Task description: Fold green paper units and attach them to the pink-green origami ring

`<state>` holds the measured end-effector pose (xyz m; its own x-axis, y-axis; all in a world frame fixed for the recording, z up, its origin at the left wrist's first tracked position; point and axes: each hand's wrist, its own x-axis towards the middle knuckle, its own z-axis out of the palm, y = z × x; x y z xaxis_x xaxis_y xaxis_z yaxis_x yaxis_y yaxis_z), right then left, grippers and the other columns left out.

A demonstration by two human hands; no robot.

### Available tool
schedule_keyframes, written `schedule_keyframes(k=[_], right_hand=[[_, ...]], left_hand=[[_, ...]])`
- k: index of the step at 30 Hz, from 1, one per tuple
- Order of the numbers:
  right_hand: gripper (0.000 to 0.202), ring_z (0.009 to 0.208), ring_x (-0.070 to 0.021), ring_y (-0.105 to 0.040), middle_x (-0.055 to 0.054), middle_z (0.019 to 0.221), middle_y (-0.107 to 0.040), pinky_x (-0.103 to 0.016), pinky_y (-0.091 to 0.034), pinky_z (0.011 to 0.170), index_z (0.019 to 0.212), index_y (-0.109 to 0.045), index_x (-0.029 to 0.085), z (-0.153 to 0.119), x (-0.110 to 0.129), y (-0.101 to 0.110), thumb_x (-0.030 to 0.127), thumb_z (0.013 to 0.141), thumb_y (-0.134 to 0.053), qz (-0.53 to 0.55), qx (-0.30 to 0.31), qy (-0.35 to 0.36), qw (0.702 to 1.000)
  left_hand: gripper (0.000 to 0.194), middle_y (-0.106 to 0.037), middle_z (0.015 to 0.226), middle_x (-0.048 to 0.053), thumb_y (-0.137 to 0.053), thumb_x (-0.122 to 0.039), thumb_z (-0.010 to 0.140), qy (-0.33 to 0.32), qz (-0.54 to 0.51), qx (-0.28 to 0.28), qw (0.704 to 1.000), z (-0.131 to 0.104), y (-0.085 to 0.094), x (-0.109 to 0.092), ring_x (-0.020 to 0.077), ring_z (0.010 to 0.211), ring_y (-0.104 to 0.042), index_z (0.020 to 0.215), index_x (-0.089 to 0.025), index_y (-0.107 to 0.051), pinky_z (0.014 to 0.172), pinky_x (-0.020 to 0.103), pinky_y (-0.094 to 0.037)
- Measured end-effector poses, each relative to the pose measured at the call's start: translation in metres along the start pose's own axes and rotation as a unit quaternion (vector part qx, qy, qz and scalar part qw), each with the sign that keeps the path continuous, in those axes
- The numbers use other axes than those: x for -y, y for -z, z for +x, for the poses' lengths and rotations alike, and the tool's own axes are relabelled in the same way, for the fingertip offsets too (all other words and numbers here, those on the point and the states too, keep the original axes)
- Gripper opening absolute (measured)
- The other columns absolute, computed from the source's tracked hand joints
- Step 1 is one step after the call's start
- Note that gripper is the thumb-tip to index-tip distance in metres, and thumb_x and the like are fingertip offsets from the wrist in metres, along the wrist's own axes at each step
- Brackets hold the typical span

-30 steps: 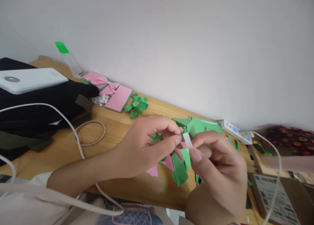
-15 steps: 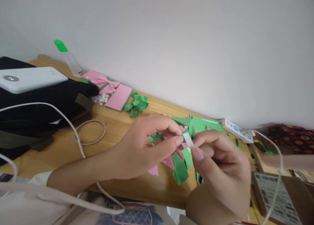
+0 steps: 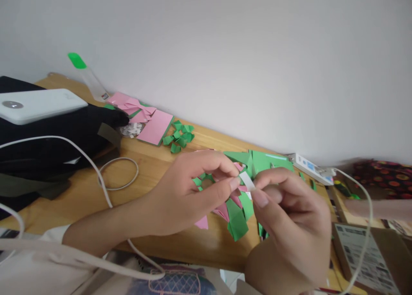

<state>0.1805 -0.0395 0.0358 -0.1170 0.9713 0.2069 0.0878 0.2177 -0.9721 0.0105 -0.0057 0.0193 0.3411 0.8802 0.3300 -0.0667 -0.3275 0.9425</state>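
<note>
My left hand (image 3: 193,192) is closed in a pinch, thumb against forefinger, on a small green paper piece that is mostly hidden. A short white strip (image 3: 246,181) slants from that piece to my right hand (image 3: 289,226), whose thumb and forefinger pinch its lower end. The strip looks like tape or its backing; I cannot tell which. Below and behind both hands lie folded green paper pieces (image 3: 237,222) and pink folded paper (image 3: 222,211), partly covered by my fingers.
Small green folded pieces (image 3: 178,136), pink sheets (image 3: 156,127) and white scraps (image 3: 131,129) lie along the wall. A white power bank (image 3: 41,106) rests on a black bag (image 3: 64,127). At right are a power strip (image 3: 312,169), a cardboard box (image 3: 383,252) and another person's arm (image 3: 380,209).
My right hand has shifted very slightly right, with the white strip still between its fingers. My left hand keeps its pinch in nearly the same place.
</note>
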Motion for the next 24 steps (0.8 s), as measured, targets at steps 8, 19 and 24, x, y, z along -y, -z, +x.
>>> schedule_keyframes(k=[8,19,24], right_hand=[[0.007,0.040,-0.0015,-0.030,0.010,0.047,-0.044,-0.013,-0.022,0.038,0.084,-0.064,0.023,-0.0001,-0.0021,0.0002,0.021,0.091,-0.062,-0.002,-0.006,0.008,1.000],[0.007,0.040,-0.0019,-0.033,0.010,0.048,-0.045,-0.014,-0.024,0.038,0.086,-0.065,0.024,-0.0008,-0.0019,-0.0011,0.020,0.091,-0.062,-0.035,-0.027,0.025,0.999],[0.005,0.041,-0.0019,-0.033,0.010,0.048,-0.044,-0.015,-0.025,0.040,0.085,-0.065,0.024,-0.0016,-0.0027,-0.0017,0.021,0.090,-0.064,-0.085,-0.056,0.033,0.994]], left_hand=[[0.015,-0.066,0.070,-0.004,-0.059,-0.010,0.085,-0.014,0.002,-0.006,1.000,0.0000,0.0000,0.0003,0.0101,0.069,-0.061,0.074,-0.019,-0.065,0.070,0.023,-0.048],[0.016,-0.066,0.071,-0.005,-0.058,-0.010,0.086,-0.004,-0.011,-0.004,1.000,-0.0012,-0.0005,0.0012,0.0091,0.069,-0.060,0.076,-0.020,-0.066,0.067,0.021,-0.047],[0.015,-0.066,0.072,-0.004,-0.059,-0.011,0.086,-0.008,-0.016,-0.011,1.000,-0.0010,-0.0013,0.0023,0.0103,0.069,-0.061,0.076,-0.020,-0.067,0.066,0.023,-0.048]])
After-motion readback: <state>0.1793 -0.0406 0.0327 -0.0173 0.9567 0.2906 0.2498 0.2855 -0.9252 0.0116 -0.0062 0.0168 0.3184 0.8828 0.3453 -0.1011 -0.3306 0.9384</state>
